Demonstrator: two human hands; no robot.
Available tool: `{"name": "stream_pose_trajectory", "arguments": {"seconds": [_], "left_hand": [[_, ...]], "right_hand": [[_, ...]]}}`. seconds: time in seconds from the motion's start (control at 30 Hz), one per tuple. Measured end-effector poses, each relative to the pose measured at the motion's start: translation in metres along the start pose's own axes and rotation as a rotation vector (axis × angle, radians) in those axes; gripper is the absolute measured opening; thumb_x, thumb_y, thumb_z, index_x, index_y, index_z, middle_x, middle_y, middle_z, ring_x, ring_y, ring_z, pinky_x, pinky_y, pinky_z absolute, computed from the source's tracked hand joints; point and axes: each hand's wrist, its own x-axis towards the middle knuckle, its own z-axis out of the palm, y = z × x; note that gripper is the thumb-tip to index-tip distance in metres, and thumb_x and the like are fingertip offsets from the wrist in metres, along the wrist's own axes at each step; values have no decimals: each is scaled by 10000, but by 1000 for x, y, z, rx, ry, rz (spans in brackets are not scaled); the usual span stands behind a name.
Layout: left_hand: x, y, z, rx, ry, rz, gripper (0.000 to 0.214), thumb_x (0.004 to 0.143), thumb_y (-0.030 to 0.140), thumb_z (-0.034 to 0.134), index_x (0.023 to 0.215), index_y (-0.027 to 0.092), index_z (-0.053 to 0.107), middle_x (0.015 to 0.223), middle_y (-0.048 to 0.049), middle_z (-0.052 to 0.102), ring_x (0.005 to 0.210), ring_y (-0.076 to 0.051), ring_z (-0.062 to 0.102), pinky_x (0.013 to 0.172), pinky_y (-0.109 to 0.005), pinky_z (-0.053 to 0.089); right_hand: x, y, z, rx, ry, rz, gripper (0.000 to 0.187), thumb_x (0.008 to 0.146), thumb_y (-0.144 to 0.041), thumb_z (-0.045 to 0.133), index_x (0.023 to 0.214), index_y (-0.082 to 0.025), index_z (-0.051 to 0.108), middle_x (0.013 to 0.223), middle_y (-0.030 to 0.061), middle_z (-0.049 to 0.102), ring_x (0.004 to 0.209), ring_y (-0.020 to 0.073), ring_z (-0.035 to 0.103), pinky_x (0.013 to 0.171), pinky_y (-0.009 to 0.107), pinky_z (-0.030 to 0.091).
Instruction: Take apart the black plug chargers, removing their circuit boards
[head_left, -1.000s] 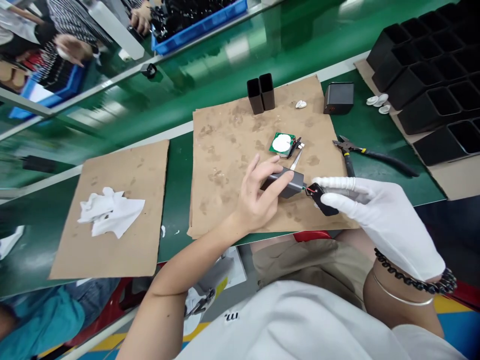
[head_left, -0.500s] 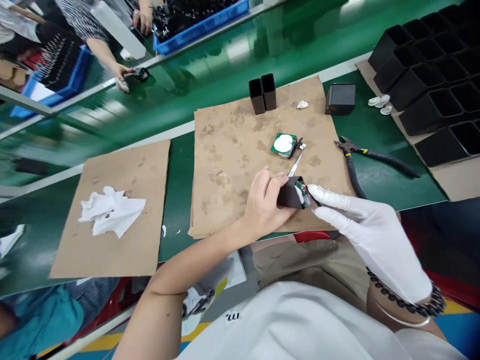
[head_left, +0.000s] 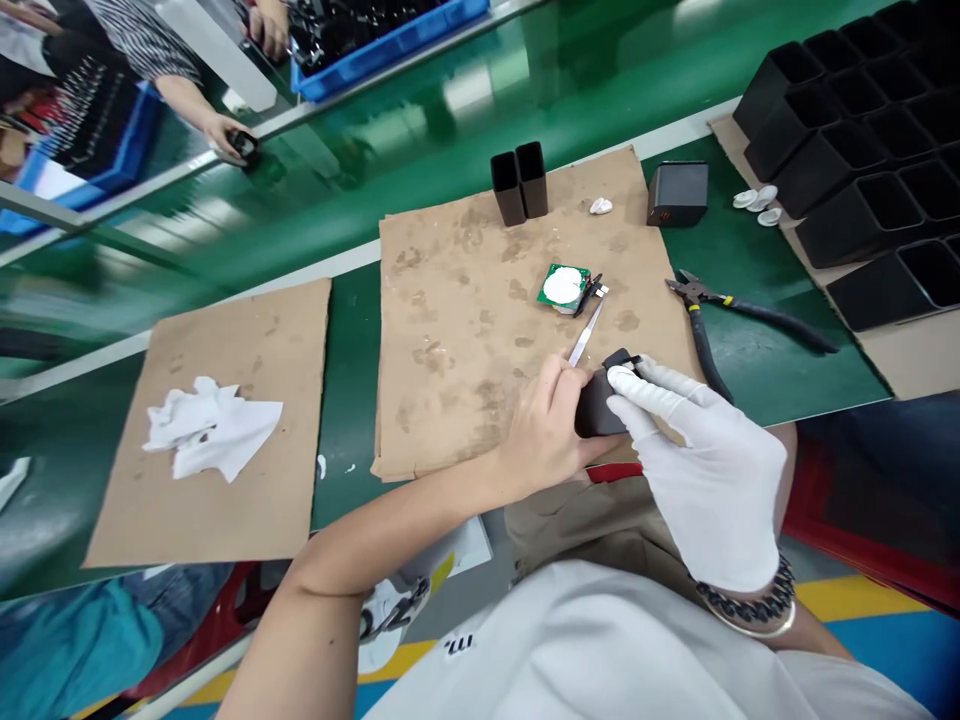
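Observation:
My bare left hand [head_left: 544, 425] is wrapped round a black plastic housing [head_left: 598, 408] at the front edge of the cardboard. My right hand [head_left: 694, 460], in a white glove, is closed at the housing's open end, its fingertips on a small black end piece [head_left: 618, 358]. The fingers hide the inside of the housing. Tweezers [head_left: 587, 332] point away from my left fingers; whether the hand holds them I cannot tell. Just beyond their tip lies a green circuit board [head_left: 552, 290] with a round white pad [head_left: 564, 286] and a short black lead.
Black-handled cutting pliers [head_left: 701, 290] lie at the right, near a closed black box [head_left: 678, 195]. Two black sleeves [head_left: 519, 185] stand at the back. Many black housings [head_left: 855, 215] fill the far right. White cloth [head_left: 214, 425] lies on the left cardboard. A co-worker's hand [head_left: 225, 137] is across the bench.
My right hand has moved in against the housing and turned. The circuit board and wires visible at its opening are now covered. The co-worker's hand has shifted left.

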Motion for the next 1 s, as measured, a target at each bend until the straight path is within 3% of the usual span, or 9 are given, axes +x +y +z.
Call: {"name": "stream_pose_trajectory", "arguments": {"seconds": [0.1,0.27,0.4,0.73,0.87,1.0], "left_hand": [[-2,2,-2,11,-37,-13,511,874,546,712,1177,183,520,1005,-87,623,996,-285,708,784,-393,637],[-4,1,0,15,-29,50,495,903,497,694,1234,186,496,1051,-93,655,1015,-264,705,869,-426,642],[-4,1,0,35,-44,-6,505,882,483,724,1220,189,492,1066,-93,677,1004,-261,713,883,-437,639],[-1,4,-3,72,-93,-137,625,762,495,840,1212,207,514,1045,-81,666,1076,-319,727,709,-345,623],[-2,2,-2,54,-90,-121,608,799,517,801,1227,192,517,1068,-101,670,1094,-323,717,728,-354,615],[-1,1,-1,-20,-55,-110,542,809,413,799,1214,199,510,1102,-100,674,1132,-309,689,803,-387,615]], "right_hand": [[0,2,1,-9,7,-8,225,912,-186,713,1105,-269,795,1201,49,776,1044,238,775,924,354,665],[1,-3,-12,29,24,26,172,880,-155,749,1028,-218,810,1140,51,796,998,205,784,909,274,661],[2,-4,-17,69,34,76,203,862,-149,779,1049,-223,811,1141,26,797,1008,166,777,952,213,631],[-4,3,-1,187,15,116,217,872,-130,753,1060,-228,798,1143,23,796,1069,195,765,1036,285,608],[-5,9,3,252,-69,175,166,867,-178,764,1019,-240,792,1141,25,794,1077,215,761,1018,345,623],[-14,21,13,404,-114,235,305,815,-244,822,1109,-238,741,1151,34,789,1052,227,767,974,376,649]]}}
